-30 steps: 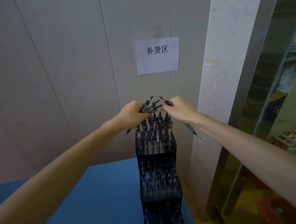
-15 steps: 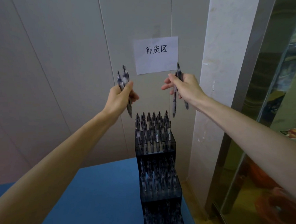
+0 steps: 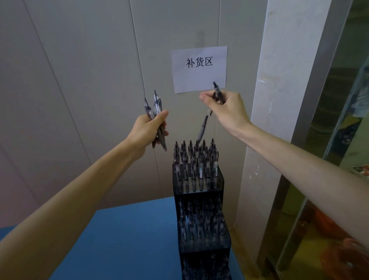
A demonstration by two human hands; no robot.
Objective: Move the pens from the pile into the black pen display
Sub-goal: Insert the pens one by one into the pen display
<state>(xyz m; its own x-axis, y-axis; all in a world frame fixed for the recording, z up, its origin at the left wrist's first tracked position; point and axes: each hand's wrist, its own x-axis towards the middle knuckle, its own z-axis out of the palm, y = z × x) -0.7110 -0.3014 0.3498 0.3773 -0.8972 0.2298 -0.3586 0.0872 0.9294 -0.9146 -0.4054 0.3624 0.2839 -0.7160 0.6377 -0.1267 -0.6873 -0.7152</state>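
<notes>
Insertion step: one pen pinched in right hand, tip just above black pen display top tier on bench. Spare pens gripped by left hand. Free slot needed next.

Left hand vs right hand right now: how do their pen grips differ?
The left hand grips a bunch of pens standing roughly upright, off to the left of the black pen display. The right hand pinches what looks like a single pen, tilted, its lower tip just above the display's top-tier pens. The right hand sits higher, overlapping the paper sign. Both are raised above the display, holding pens.
</notes>
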